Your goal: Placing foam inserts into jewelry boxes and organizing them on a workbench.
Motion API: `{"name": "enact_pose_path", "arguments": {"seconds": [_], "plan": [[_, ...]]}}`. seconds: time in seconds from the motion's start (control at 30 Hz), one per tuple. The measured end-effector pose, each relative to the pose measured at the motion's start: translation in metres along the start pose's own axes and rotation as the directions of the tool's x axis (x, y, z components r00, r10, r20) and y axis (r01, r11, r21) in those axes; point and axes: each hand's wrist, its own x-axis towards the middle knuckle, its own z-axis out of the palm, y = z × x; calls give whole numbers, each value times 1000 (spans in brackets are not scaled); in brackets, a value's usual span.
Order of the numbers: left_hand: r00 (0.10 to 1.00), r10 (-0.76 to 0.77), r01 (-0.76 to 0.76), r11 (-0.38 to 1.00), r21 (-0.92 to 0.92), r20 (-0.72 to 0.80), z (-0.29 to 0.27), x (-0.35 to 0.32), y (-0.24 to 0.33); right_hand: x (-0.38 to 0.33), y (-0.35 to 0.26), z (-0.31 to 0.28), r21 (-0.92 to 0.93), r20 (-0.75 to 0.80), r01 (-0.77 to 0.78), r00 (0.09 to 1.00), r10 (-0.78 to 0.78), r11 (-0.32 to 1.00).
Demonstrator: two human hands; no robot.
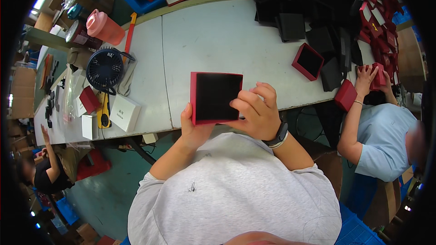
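Observation:
A square red box (194, 97) with a black insert (214, 95) inside is held up in front of my chest, over the near table edge. My left hand (195, 129) grips its lower left corner, the thumb along the left wall. My right hand (259, 111) is closed at the lower right side, with curled fingertips against the insert's right edge. A dark watch (282, 132) is on my right wrist. Further right on the table lies another red box (308, 61) with a black inside.
Black inserts (290, 27) pile up at the back right, beside heaped red boxes (377, 27). A fan (105, 69), a pink cup (104, 26), an orange-handled tool (130, 34) and white boxes (126, 113) stand left. At right, a co-worker (381, 131) handles a red box.

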Motion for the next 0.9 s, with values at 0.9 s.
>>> {"name": "enact_pose_path", "arguments": {"seconds": [0.9], "plan": [[987,-112,159,598,786,-115,-46,145,34,-19,65,-12,-442,301,-289,844,443,850]]}}
